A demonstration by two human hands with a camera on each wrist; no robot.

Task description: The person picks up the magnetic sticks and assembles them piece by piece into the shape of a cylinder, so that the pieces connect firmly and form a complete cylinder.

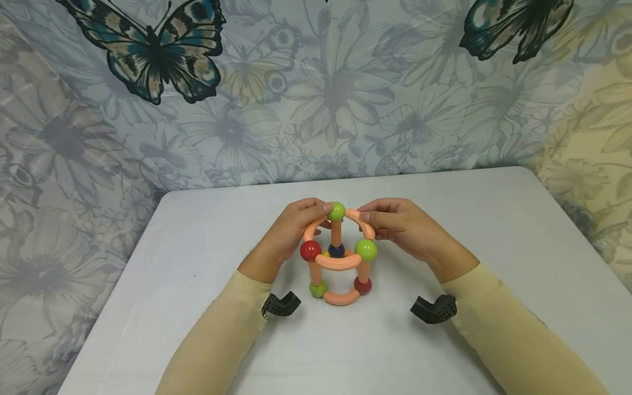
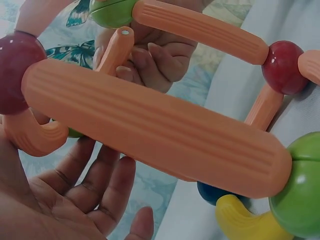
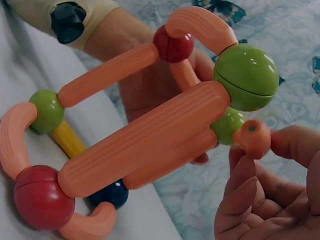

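Observation:
A frame of orange rods and coloured balls (image 1: 338, 263) stands on the white table between both hands. My left hand (image 1: 296, 222) holds its top back, thumb against the upper green ball (image 1: 338, 212). That ball is mostly hidden behind the rods in the left wrist view. My right hand (image 1: 402, 225) pinches a curved orange rod (image 1: 364, 225) at the upper right; a bare end (image 3: 255, 140) with a small hole shows in the right wrist view. Around the frame are a red ball (image 1: 311, 250), a larger-looking green ball (image 1: 366, 250) and a dark blue ball (image 1: 337, 250).
The white table (image 1: 197, 307) extends around the frame on all sides. Behind it hangs a flowered cloth (image 1: 340, 109) with printed butterflies. Each sleeve carries a black wrist mount, left (image 1: 282, 304) and right (image 1: 434, 310). A yellow curved rod (image 2: 245, 220) sits low in the frame.

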